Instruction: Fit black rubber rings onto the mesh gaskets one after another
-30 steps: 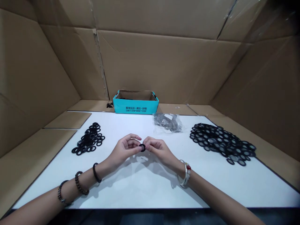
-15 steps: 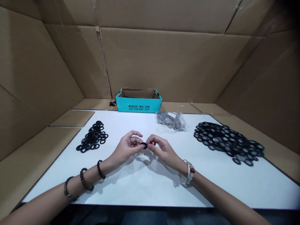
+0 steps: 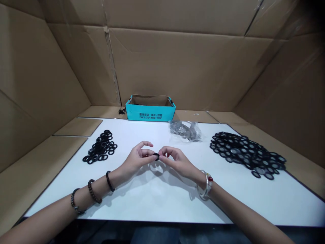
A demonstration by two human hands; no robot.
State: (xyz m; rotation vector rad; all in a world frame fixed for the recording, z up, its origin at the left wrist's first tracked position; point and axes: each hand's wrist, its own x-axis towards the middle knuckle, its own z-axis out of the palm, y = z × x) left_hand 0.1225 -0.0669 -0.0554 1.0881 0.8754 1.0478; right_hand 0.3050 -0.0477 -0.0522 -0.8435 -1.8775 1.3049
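Note:
Between my two hands, just above the middle of the white table, is a small black ring. My left hand pinches its left side between thumb and a finger, the index finger arched above. On the other side my right hand grips the ring's right edge with thumb and fingertips. The fingers partly cover the ring. Loose black rings lie in a small pile to the left. A larger heap of black rings with pale grey centres spreads on the right.
A turquoise box stands at the back, with dark things partly visible inside. A clear plastic bag of greyish pieces lies right of it. A few dark rings sit beside the box. Cardboard walls enclose the back and sides.
The ring has tilted slightly between my fingertips and looks narrower. My hands stay in almost the same place, and the piles look the same.

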